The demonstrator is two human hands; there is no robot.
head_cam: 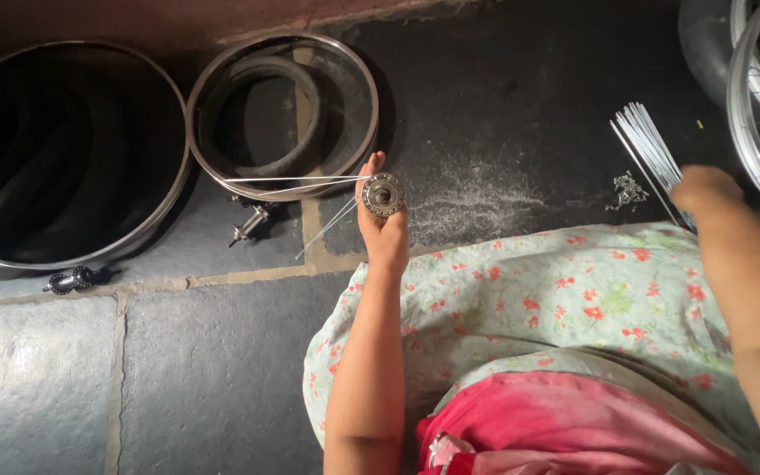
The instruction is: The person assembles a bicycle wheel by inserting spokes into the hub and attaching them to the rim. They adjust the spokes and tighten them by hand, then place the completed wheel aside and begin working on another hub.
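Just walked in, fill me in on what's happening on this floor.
A person sits on a dark stone floor. The left hand holds up a metal wheel hub with a few thin spokes sticking out to the left. The right hand reaches to a bundle of loose spokes lying beside a small pile of metal nipples. Two bare metal rims lie flat ahead, with other hubs next to them.

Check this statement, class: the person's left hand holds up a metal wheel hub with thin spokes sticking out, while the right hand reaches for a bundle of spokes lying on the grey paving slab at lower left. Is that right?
One detail is wrong. The left hand does hold the hub, but the bundle of spokes that the right hand reaches for lies on the dark floor at upper right, as the head view shows.
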